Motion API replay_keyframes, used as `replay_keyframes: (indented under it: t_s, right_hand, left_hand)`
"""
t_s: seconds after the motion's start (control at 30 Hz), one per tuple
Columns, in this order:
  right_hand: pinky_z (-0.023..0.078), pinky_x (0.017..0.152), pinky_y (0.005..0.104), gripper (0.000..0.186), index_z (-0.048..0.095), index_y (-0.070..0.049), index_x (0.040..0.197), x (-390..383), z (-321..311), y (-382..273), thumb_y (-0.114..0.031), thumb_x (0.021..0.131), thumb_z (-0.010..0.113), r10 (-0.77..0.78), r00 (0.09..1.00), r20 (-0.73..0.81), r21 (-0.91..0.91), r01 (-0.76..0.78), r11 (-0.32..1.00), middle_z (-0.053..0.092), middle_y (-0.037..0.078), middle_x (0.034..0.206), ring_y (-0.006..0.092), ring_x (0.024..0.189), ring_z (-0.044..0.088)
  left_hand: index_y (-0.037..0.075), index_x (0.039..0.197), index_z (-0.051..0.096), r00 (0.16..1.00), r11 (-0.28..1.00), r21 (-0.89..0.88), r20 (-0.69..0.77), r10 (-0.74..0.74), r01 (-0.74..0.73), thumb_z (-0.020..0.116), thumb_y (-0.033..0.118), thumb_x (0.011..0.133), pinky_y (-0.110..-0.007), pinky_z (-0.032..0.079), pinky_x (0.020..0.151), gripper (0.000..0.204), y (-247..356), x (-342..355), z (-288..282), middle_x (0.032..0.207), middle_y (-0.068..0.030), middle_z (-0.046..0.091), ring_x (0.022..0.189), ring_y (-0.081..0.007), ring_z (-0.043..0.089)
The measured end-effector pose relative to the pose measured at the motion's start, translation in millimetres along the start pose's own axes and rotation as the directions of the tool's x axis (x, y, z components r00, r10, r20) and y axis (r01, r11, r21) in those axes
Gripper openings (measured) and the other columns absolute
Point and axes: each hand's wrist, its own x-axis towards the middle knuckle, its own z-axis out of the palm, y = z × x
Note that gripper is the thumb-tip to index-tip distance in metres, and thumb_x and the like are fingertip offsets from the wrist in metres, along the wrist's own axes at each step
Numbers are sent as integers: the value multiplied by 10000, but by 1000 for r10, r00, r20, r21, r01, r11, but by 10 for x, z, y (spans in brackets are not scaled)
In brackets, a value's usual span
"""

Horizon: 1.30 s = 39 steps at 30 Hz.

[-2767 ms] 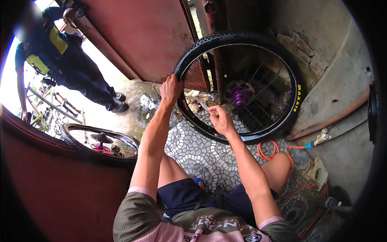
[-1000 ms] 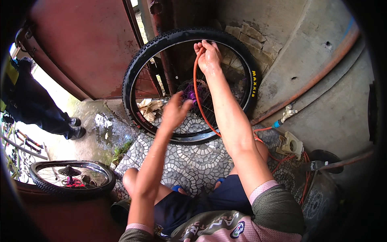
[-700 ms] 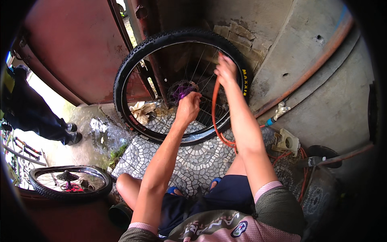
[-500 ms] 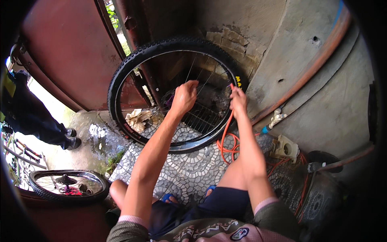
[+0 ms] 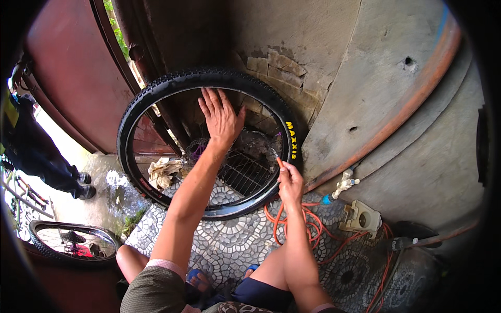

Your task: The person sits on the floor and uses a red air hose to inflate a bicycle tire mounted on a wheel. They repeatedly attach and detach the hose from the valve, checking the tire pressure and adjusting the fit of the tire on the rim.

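Note:
A bicycle wheel point(image 5: 203, 78) with a black knobby tyre and yellow lettering on its right side stands tilted in front of me. My left hand point(image 5: 222, 120) is open, fingers spread, palm down over the spokes. Its fingertips reach the inner edge of the upper rim; whether they press on it I cannot tell. At the wheel's lower right, my right hand point(image 5: 290, 185) is closed round the end of an orange hose point(image 5: 281, 163). A thin spray seems to leave the hose end toward the rim. The wheel's hub is partly hidden behind my left forearm.
Beneath the wheel lies a metal drain grate point(image 5: 242, 172), with crumpled brown paper point(image 5: 163, 172) beside it. A tap point(image 5: 344, 183) and a beige plastic part point(image 5: 361, 218) are at right. Another wheel point(image 5: 73, 240) lies lower left. A person's legs point(image 5: 47, 151) stand by the red gate point(image 5: 78, 68).
My left hand has uncurled and moved to the upper rim. My right hand has shifted lower along the tyre with the hose. The view has shifted, and the wheel seems turned slightly clockwise.

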Motion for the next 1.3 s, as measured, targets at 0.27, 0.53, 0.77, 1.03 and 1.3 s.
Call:
replay_keyframes:
  t_s: [0.27, 0.53, 0.77, 1.03, 1.3]
  right_hand:
    - [348, 471, 177, 299, 658, -74, 1320, 202, 555, -636, -200, 1052, 618, -16, 992, 124, 363, -30, 931, 552, -52, 771, -3, 562, 438]
    - [309, 414, 186, 316, 615, -66, 1343, 201, 141, -360, -153, 1039, 606, 141, 978, 153, 300, -182, 936, 551, -35, 755, -2, 509, 410]
    - [313, 413, 179, 314, 610, -77, 1338, 68, 476, -542, -176, 1039, 614, 33, 970, 241, 327, -114, 938, 534, -55, 748, -6, 517, 420]
    - [317, 398, 181, 303, 623, -80, 1328, 220, 261, -482, -169, 1039, 603, 8, 993, 115, 388, -52, 920, 520, -59, 728, -10, 504, 412]
    - [358, 413, 181, 360, 579, -67, 1361, 130, 332, -433, -92, 1002, 586, -48, 994, 100, 436, 0, 900, 548, -40, 761, -1, 510, 431]
  left_hand:
    - [72, 1582, 377, 543, 659, 36, 601, 586, -751, 502, 415, 995, -472, 66, 1304, 691, 469, -523, 513, 1673, -109, 319, 1583, -288, 202]
    - [-169, 1437, 431, 989, 943, 326, 148, 24, -72, 602, 556, 943, -631, 195, 1228, 894, -275, 391, -209, 1481, -416, 424, 1424, -538, 382]
    - [-172, 1528, 265, 952, 982, 133, 292, 93, -137, 510, 217, 945, -658, 124, 1235, 742, 717, -432, 564, 1555, -520, 151, 1485, -654, 139]
    - [-195, 1540, 155, 979, 883, -462, 127, 162, -86, 526, 23, 900, -630, 289, 1192, 771, 492, -218, 102, 1593, -458, 148, 1489, -610, 199]
    - [-106, 1562, 265, 757, 916, -165, 520, 395, -365, 581, 272, 966, -560, 152, 1271, 773, 648, -1082, 676, 1635, -403, 131, 1551, -520, 130]
